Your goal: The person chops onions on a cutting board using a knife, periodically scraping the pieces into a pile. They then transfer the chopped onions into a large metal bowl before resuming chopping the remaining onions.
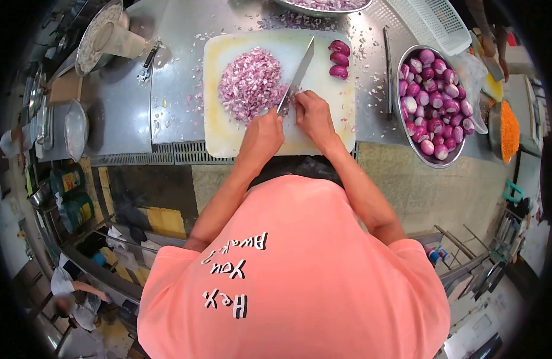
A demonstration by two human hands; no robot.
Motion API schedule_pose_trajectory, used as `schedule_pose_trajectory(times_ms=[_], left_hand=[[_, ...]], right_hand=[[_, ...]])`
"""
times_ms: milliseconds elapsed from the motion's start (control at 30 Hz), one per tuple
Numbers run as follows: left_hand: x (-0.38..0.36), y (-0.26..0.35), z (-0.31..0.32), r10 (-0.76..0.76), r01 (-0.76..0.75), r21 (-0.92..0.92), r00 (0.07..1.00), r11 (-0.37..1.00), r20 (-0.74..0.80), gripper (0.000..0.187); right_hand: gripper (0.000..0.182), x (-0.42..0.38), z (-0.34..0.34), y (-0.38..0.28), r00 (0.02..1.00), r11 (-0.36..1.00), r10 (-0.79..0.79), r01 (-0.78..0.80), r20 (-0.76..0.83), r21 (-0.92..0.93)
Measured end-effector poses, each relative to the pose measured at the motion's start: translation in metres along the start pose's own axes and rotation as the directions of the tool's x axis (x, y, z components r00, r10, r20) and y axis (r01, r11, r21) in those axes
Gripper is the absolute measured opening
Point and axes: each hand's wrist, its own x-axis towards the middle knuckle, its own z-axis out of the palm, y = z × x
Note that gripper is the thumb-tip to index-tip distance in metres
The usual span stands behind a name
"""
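Your knife (297, 75) lies low across the middle of the cutting board (228, 140), its blade running from the handle near your hands up toward the board's far edge, just beside the heap of chopped red onion (252, 84) on its left. Your left hand (263, 134) is wrapped tight around the handle, forearm coming in straight from the near edge. Your right hand (312, 113) sits just beside it, fingers curled down against the board by the blade's heel; you cannot tell whether it pinches anything underneath.

Three peeled onion halves (339, 58) rest at the board's far right corner, well apart from the blade tip. Bare board shows on the near left and along the right edge. The board's near edge sits close to the steel counter (120, 107) edge. To the right, a metal bowl (439, 163) of peeled onions stands near the board, with a thin metal rod (387, 72) between them. Onion scraps litter the counter around the board.
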Motion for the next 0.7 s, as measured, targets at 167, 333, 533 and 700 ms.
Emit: schedule_pose_trajectory(times_ms=[167,333,533,700], left_hand=[[-0.003,0.001,0.006,-0.068,0.068,-0.010,0.995,0.998,0.069,0.020],[-0.002,0.013,-0.005,-0.043,0.042,0.018,0.997,0.999,0.061,0.020],[0.000,0.016,-0.006,-0.019,0.019,-0.010,0.998,1.000,0.057,0.019],[-0.004,0.008,0.004,-0.059,0.056,0.036,0.996,0.998,0.071,0.018]], right_hand=[[0.009,-0.001,-0.003,0.001,1.000,1.000,0.010,-0.010,-0.004,-0.004],[0.008,-0.002,-0.004,0.003,1.000,1.000,-0.012,0.012,-0.015,0.003],[0.009,-0.004,-0.010,0.006,1.000,1.000,0.002,-0.002,0.003,-0.028],[0.012,-0.011,-0.020,0.014,0.994,0.995,0.093,-0.090,-0.060,0.045]])
